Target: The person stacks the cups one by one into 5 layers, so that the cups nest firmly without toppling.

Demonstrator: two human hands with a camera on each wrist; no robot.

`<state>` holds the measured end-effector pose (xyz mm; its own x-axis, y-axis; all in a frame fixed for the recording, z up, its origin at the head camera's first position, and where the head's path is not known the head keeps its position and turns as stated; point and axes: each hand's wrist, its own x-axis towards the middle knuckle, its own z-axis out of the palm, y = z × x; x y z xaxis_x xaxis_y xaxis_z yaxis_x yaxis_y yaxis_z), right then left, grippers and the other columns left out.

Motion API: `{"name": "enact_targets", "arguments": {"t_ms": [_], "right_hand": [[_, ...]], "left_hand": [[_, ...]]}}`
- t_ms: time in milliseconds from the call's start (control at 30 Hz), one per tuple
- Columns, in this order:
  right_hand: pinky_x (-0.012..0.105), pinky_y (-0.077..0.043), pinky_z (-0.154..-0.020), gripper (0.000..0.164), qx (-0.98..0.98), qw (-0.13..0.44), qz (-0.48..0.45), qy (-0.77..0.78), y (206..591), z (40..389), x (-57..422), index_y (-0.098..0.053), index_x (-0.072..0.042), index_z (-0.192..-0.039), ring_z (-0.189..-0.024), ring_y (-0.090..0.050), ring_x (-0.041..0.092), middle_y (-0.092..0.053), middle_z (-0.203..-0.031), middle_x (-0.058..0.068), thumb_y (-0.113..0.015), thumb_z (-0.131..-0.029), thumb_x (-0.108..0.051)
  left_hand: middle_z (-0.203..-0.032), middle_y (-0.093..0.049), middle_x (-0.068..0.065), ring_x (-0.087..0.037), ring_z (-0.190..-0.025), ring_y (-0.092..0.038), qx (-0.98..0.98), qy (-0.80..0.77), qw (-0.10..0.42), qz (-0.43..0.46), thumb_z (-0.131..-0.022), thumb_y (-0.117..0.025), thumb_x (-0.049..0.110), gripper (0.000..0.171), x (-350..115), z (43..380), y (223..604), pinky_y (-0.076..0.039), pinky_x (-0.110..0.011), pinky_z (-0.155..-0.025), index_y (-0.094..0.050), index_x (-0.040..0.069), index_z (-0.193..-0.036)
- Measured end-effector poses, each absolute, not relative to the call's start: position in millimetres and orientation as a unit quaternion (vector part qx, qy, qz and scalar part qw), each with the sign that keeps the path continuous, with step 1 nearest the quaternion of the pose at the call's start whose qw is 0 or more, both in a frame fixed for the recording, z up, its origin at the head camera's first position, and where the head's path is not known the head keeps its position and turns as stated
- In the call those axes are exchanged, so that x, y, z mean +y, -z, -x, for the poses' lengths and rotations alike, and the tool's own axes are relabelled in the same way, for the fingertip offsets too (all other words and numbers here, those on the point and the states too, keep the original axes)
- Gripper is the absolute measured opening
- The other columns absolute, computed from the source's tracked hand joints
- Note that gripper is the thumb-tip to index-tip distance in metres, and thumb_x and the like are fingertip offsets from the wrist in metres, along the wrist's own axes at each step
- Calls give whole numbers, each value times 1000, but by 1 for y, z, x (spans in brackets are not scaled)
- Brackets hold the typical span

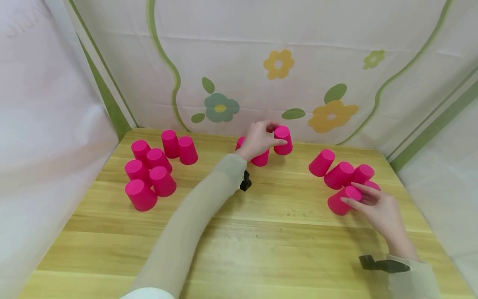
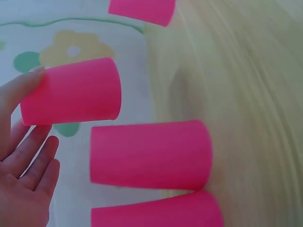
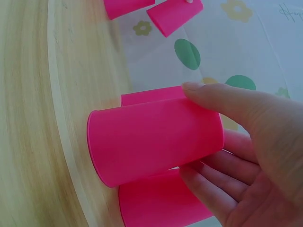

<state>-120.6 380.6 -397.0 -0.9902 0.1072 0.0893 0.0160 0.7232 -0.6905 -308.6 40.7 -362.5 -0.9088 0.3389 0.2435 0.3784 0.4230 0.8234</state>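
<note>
With 12 o'clock at the back of the worktop (image 1: pixel 246 257), the left hand (image 1: pixel 257 139) is at 12, pinching an upturned pink cup (image 1: pixel 283 140) between thumb and fingers near its narrow end; that cup is in the air, its rim clear of the wood; the right hand (image 1: pixel 382 214), towards 3 o'clock, grips a second pink cup (image 1: pixel 341 202) the same way; whether its rim touches the wood I cannot tell.

Just beyond the left wrist, towards 11 o'clock, two cups (image 1: pixel 260 158) stand close together, partly hidden by that hand; behind the right hand's cup, at about 2 o'clock, a cluster of cups (image 1: pixel 338 175) stands, one half covered by the fingers; at 10 o'clock a larger group (image 1: pixel 162 181) stands, all mouth down; a flowered cloth (image 1: pixel 239 37) hangs along the back.

The likeliest trouble, I judge, is a knock: the right hand's loose lower fingers are so near the neighbours that a sideways swing could topple one; the left hand's pinch is high on a smooth taper, so a light squeeze could let the cup slip or tilt; the left forearm, reaching across, could also brush the nearby pair.
</note>
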Motion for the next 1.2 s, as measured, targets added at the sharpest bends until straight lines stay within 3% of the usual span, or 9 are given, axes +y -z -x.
{"name": "enact_targets", "arguments": {"t_ms": [233, 433, 800, 1200], "right_hand": [[7, -49, -73, 71, -925, 57, 26, -374, 397, 120, 381, -58, 0, -142, -87, -57, -18, -60, -131, 30, -84, -86, -36], [7, -49, -74, 67, -926, 63, 10, -373, 395, 118, 381, -59, 1, -140, -89, -58, -18, -61, -130, 28, -84, -87, -31], [12, -53, -75, 67, -913, 69, 18, -401, 368, 132, 355, -60, -8, -142, -92, -64, -9, -62, -133, 21, -83, -87, -38], [14, -51, -85, 66, -889, 115, -17, -442, 334, 188, 306, -62, -17, -142, -111, -68, 17, -67, -130, 7, -85, -84, -37]], "left_hand": [[-123, -66, 4, -19, -116, -59, -882, 414, 10, 226, -85, -85, 33, 53, 50, 307, 373, -49, -26, -94, -66, 15, -132], [-120, -66, 5, -14, -109, -59, -905, 368, 0, 214, -86, -85, 33, 51, 49, 308, 380, -50, -25, -89, -67, 18, -130], [-118, -67, 4, -13, -103, -59, -932, 296, -6, 208, -84, -85, 37, 53, 51, 314, 388, -52, -28, -86, -66, 19, -131], [-114, -68, 4, -14, -97, -60, -946, 233, -14, 225, -87, -82, 39, 51, 60, 317, 384, -51, -29, -85, -68, 18, -131]]}}
